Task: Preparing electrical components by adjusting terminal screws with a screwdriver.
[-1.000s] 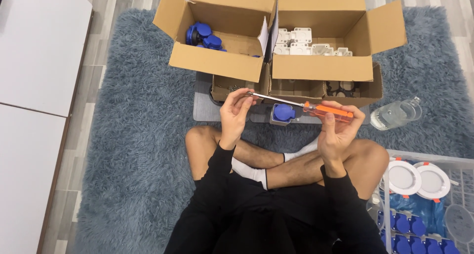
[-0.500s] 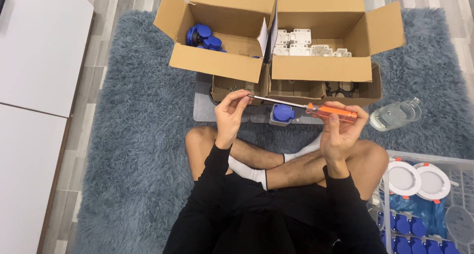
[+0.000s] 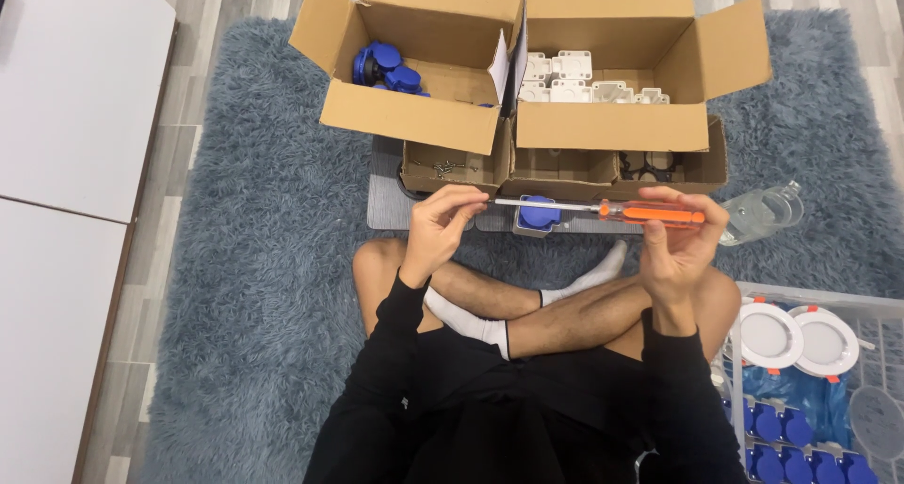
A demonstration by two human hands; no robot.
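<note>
While right hand (image 3: 680,242) fingers grip one orange screwdriver (image 3: 617,211), left hand (image 3: 441,228) fingers pinch its tip.

Open blue rug (image 3: 254,258) lies free to the person's left, up to the white cabinet (image 3: 66,98). Straight ahead, two open cardboard boxes (image 3: 527,79) and low trays (image 3: 565,169) wall off the front. A clear crate (image 3: 819,300) blocks the right side.
</note>
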